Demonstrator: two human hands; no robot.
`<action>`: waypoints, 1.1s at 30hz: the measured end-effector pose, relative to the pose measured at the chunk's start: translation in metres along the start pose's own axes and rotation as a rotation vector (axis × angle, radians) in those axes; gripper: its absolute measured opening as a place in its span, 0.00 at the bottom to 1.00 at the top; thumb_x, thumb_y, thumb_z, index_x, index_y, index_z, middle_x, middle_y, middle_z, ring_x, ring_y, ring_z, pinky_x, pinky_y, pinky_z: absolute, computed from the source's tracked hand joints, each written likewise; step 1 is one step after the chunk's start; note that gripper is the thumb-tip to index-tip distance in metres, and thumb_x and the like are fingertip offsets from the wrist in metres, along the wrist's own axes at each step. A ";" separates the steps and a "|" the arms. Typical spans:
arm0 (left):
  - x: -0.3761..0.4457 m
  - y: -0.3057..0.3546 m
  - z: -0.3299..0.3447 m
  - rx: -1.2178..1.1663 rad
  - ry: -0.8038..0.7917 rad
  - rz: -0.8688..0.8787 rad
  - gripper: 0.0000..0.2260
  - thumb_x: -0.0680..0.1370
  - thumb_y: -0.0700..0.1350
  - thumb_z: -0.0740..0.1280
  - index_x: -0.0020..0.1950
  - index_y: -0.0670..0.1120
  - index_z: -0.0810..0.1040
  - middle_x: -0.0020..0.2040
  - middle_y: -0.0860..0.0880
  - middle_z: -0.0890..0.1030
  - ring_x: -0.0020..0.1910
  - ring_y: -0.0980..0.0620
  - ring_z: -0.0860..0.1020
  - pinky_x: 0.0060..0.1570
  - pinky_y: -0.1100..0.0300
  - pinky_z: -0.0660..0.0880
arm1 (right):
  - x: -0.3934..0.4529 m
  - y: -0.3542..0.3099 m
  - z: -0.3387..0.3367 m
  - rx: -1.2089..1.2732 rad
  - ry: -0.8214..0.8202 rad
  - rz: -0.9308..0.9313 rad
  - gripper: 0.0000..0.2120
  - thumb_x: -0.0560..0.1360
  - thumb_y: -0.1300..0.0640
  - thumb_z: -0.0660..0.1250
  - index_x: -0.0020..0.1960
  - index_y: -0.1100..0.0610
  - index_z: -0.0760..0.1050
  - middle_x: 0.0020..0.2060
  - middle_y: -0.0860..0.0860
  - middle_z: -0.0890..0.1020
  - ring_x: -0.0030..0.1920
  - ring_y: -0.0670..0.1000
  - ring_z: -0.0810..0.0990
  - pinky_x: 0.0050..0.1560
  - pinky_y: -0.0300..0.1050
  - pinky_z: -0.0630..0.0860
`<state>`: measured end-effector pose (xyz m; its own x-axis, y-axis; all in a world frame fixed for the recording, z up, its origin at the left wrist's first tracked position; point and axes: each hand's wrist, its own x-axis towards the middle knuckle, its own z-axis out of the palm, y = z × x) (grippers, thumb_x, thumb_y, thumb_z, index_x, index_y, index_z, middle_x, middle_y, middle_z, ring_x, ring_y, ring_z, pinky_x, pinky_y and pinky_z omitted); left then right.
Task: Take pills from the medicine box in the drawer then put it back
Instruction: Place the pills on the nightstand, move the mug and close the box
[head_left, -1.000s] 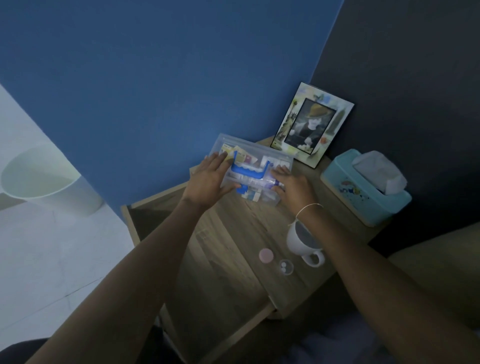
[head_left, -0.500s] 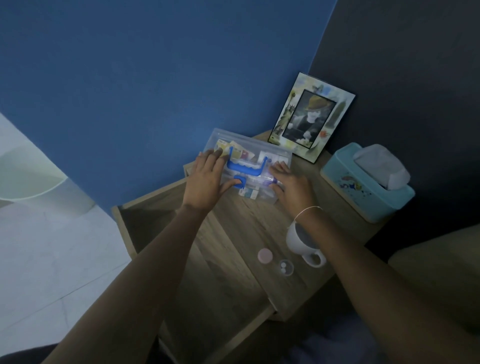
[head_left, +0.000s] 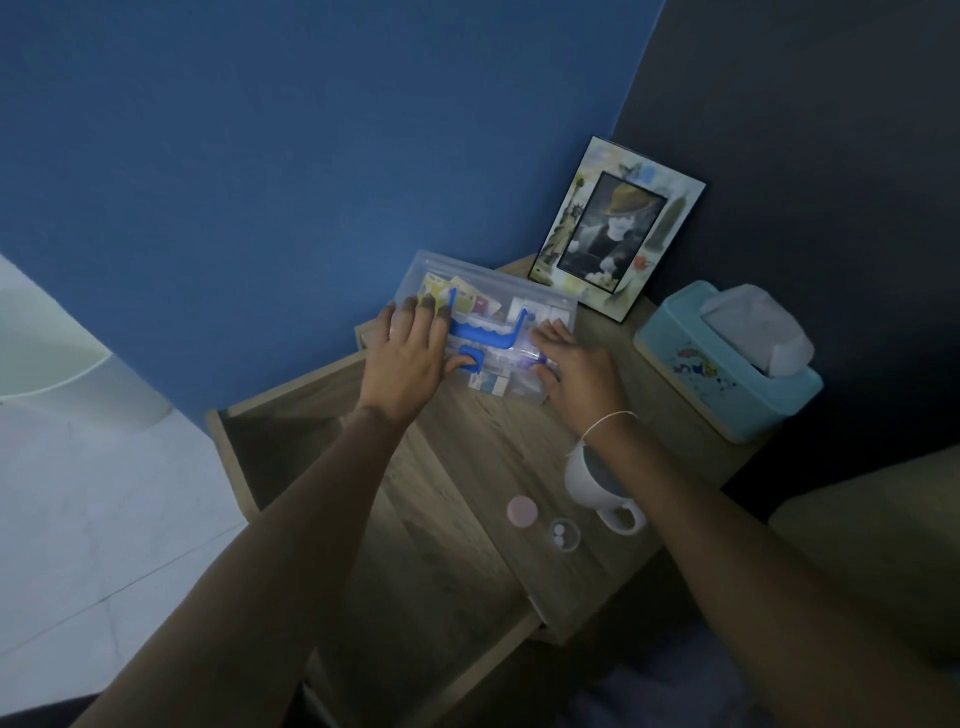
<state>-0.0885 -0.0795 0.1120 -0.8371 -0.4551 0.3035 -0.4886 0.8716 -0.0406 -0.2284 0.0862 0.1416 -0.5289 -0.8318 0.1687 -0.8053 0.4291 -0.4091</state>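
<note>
Head view looks down on a wooden bedside table (head_left: 519, 447) with its drawer (head_left: 322, 447) pulled open to the left. On the back of the tabletop sits the clear medicine box (head_left: 511, 312), lid down, its blue handle (head_left: 485, 332) folded flat on top and a blue latch (head_left: 474, 360) on the near edge. The left hand (head_left: 410, 358) lies spread and flat over the left end of the lid, thumb at the latch; it presses down and is not closed around anything. The right hand (head_left: 576, 369) rests flat on the right end, fingers loosely extended, also gripping nothing that I can see. Nearer the person stand a white mug (head_left: 597, 480), a pink cap (head_left: 521, 511) and a small clear cup (head_left: 563, 534) with two white pills in it, so the pills seem to be out already and the box is probably being fastened.

What the next move turns on: the box runs lengthwise from left to right across the tabletop, one hand at each end, and the drawer opening lies down and to the left of it, on the left hand's side. That hand is the nearer one, so the box would likely have to swing leftward and down. A picture frame (head_left: 615, 228) and a tissue box (head_left: 727, 364) stand behind and to the right, clear of that path
</note>
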 end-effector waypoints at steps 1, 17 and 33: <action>0.001 0.000 0.000 0.002 0.004 0.004 0.31 0.78 0.64 0.51 0.69 0.41 0.67 0.66 0.39 0.73 0.66 0.39 0.71 0.67 0.42 0.68 | 0.000 0.000 0.000 -0.011 -0.001 0.001 0.22 0.76 0.62 0.65 0.69 0.59 0.68 0.70 0.56 0.71 0.73 0.52 0.64 0.71 0.44 0.59; -0.009 -0.007 -0.006 -0.355 0.076 0.011 0.32 0.76 0.65 0.56 0.70 0.43 0.67 0.67 0.41 0.72 0.69 0.42 0.67 0.73 0.46 0.61 | -0.001 -0.001 -0.002 -0.080 -0.014 -0.025 0.22 0.76 0.62 0.64 0.69 0.59 0.69 0.70 0.56 0.71 0.73 0.53 0.65 0.71 0.51 0.66; -0.009 -0.007 -0.002 -0.397 0.058 -0.025 0.33 0.72 0.60 0.67 0.71 0.43 0.66 0.69 0.41 0.70 0.70 0.42 0.66 0.73 0.47 0.57 | -0.002 -0.001 0.004 -0.012 0.033 0.000 0.21 0.75 0.63 0.66 0.68 0.60 0.70 0.68 0.57 0.73 0.72 0.53 0.66 0.71 0.47 0.63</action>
<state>-0.0774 -0.0810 0.1112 -0.8052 -0.4761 0.3536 -0.3660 0.8681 0.3353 -0.2260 0.0860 0.1380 -0.5374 -0.8197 0.1983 -0.8084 0.4338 -0.3980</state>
